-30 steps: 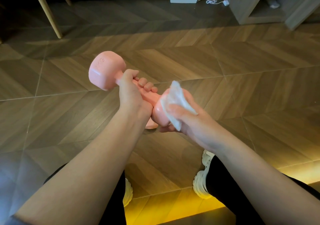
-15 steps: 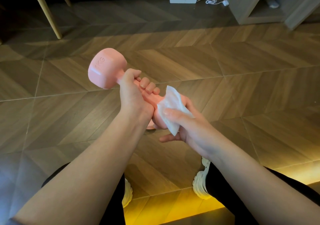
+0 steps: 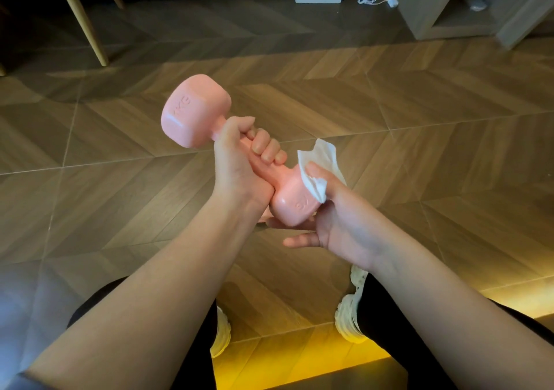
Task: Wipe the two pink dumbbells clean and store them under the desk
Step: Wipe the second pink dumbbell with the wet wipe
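Pink dumbbell (image 3: 195, 111) is held in mid-air at the centre of the frame, tilted, with one head toward the upper left and the other lower, at centre. Left hand (image 3: 239, 156) grips the handle, fingers fully curled. Right hand (image 3: 338, 218) cups the lower head, thumb pinning a white tissue (image 3: 320, 165) against it. For a thorough wipe, steady the handle, turn the head under the tissue and cover every face, including the end. Wood-pattern floor (image 3: 419, 150) lies below, with shoes (image 3: 349, 320) near the lower edge. Wooden legs (image 3: 90, 24) stand upper left; a cabinet (image 3: 434, 3) and white cable (image 3: 365, 0) sit upper right. Nothing obstructs the hands. A second dumbbell cannot be identified.
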Demonstrator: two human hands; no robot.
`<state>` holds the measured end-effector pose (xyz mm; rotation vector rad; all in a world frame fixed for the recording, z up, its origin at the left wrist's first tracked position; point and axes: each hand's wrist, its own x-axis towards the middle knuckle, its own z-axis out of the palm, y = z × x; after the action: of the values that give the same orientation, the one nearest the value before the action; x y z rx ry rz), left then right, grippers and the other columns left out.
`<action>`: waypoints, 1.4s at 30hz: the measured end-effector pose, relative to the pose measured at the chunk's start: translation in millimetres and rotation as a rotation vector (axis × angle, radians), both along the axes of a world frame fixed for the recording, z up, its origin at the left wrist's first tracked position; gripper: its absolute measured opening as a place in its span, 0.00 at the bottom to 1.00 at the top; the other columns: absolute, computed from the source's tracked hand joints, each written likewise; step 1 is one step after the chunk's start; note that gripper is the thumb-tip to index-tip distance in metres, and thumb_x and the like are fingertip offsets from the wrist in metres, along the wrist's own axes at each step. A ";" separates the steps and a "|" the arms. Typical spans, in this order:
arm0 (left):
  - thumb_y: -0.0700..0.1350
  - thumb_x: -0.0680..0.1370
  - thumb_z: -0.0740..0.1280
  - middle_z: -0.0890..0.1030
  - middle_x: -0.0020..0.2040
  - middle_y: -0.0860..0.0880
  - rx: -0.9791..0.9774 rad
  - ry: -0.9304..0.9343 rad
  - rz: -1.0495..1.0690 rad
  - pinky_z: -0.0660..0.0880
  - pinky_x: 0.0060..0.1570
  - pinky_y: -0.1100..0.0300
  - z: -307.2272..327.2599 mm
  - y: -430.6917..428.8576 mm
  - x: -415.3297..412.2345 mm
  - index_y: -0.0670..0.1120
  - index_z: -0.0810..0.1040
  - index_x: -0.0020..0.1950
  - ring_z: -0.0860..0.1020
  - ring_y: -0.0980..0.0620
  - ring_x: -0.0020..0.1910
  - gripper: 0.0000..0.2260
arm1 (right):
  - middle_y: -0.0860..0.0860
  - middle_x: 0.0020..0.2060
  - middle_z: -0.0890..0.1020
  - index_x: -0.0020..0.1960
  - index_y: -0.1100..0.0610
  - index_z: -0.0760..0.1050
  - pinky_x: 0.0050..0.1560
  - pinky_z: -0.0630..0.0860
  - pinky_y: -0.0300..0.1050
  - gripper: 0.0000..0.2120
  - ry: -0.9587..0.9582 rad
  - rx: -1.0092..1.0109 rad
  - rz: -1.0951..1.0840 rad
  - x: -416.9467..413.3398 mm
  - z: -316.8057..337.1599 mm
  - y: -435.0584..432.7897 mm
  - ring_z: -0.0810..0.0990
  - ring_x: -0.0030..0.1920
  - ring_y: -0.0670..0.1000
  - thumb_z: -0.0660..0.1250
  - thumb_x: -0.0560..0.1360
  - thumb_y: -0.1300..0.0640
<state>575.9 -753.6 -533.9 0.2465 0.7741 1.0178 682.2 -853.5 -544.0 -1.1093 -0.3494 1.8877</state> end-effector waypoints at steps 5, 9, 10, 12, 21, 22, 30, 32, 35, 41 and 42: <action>0.44 0.78 0.62 0.64 0.26 0.53 -0.034 0.043 -0.007 0.66 0.30 0.60 3.1 1.9 2.9 0.48 0.63 0.34 0.64 0.54 0.23 0.14 | 0.68 0.65 0.73 0.73 0.53 0.64 0.39 0.81 0.51 0.32 -0.043 0.076 -0.086 0.9 -4.1 3.1 0.79 0.51 0.62 0.71 0.73 0.50; 0.43 0.78 0.60 0.59 0.25 0.53 -0.052 0.018 0.035 0.63 0.25 0.62 3.5 4.3 -1.5 0.49 0.61 0.33 0.59 0.54 0.22 0.14 | 0.60 0.62 0.77 0.71 0.47 0.63 0.42 0.80 0.50 0.29 -0.178 0.183 -0.058 -2.5 -6.4 2.5 0.82 0.51 0.59 0.69 0.72 0.51; 0.43 0.77 0.60 0.59 0.25 0.53 -0.053 0.006 0.034 0.62 0.25 0.62 3.8 4.5 -2.4 0.49 0.61 0.33 0.58 0.54 0.22 0.14 | 0.61 0.60 0.78 0.70 0.48 0.64 0.40 0.80 0.50 0.29 -0.258 0.160 -0.076 -7.2 -6.6 4.5 0.83 0.49 0.60 0.69 0.72 0.46; 0.42 0.77 0.59 0.59 0.24 0.53 -0.053 -0.004 0.037 0.62 0.25 0.62 4.5 5.1 -3.2 0.49 0.61 0.32 0.58 0.54 0.22 0.14 | 0.65 0.57 0.79 0.70 0.51 0.66 0.35 0.80 0.49 0.31 -0.348 0.098 -0.105 -13.0 -6.0 8.9 0.83 0.46 0.61 0.65 0.72 0.38; 0.42 0.77 0.57 0.57 0.25 0.53 -0.107 -0.024 0.057 0.61 0.23 0.63 2.5 5.2 -2.8 0.49 0.59 0.33 0.57 0.53 0.21 0.13 | 0.52 0.56 0.80 0.64 0.42 0.65 0.41 0.80 0.44 0.27 -0.457 0.234 -0.009 -7.1 -3.3 -1.2 0.83 0.45 0.46 0.73 0.68 0.47; 0.41 0.76 0.57 0.57 0.25 0.53 -0.104 -0.024 0.051 0.61 0.23 0.64 2.8 4.1 -1.2 0.49 0.59 0.33 0.56 0.53 0.21 0.13 | 0.51 0.51 0.82 0.61 0.43 0.67 0.37 0.79 0.43 0.25 -0.493 0.205 -0.066 -11.6 -4.4 0.0 0.83 0.42 0.46 0.71 0.68 0.43; 0.44 0.77 0.64 0.64 0.24 0.53 -0.178 0.023 0.120 0.67 0.25 0.64 6.0 3.5 -2.2 0.47 0.63 0.35 0.64 0.55 0.21 0.13 | 0.55 0.55 0.82 0.69 0.51 0.67 0.41 0.79 0.48 0.26 -0.330 0.232 -0.010 5.6 -0.3 -0.8 0.83 0.49 0.53 0.65 0.74 0.45; 0.45 0.77 0.66 0.65 0.24 0.53 -0.218 0.015 0.159 0.67 0.26 0.65 6.5 4.1 -2.9 0.48 0.63 0.36 0.64 0.55 0.20 0.13 | 0.52 0.62 0.77 0.70 0.44 0.66 0.46 0.79 0.44 0.28 -0.430 0.316 0.032 7.6 1.7 -3.5 0.81 0.56 0.50 0.69 0.72 0.45; 0.44 0.78 0.64 0.60 0.24 0.53 -0.213 0.003 0.173 0.62 0.24 0.64 6.9 4.5 -1.9 0.48 0.60 0.37 0.60 0.54 0.20 0.14 | 0.48 0.61 0.78 0.64 0.39 0.69 0.44 0.80 0.44 0.25 -0.489 0.278 -0.050 -2.9 4.7 -1.1 0.83 0.55 0.49 0.71 0.69 0.44; 0.43 0.78 0.60 0.58 0.24 0.52 -0.059 0.069 0.102 0.62 0.23 0.64 8.0 4.4 -2.2 0.48 0.60 0.34 0.58 0.53 0.21 0.14 | 0.64 0.57 0.81 0.71 0.48 0.65 0.35 0.80 0.50 0.32 -0.248 0.061 -0.018 -6.8 3.3 4.8 0.84 0.46 0.60 0.66 0.71 0.40; 0.43 0.78 0.60 0.58 0.24 0.52 -0.054 0.066 0.103 0.62 0.23 0.64 8.2 4.8 -3.3 0.48 0.60 0.34 0.58 0.53 0.21 0.14 | 0.66 0.60 0.78 0.72 0.49 0.64 0.35 0.80 0.50 0.31 -0.188 0.090 -0.014 -3.6 3.5 2.6 0.83 0.47 0.61 0.67 0.72 0.43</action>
<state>572.6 -748.9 -525.7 0.1958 0.8805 1.0882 678.6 -850.9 -540.5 -1.2283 -0.5259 1.7422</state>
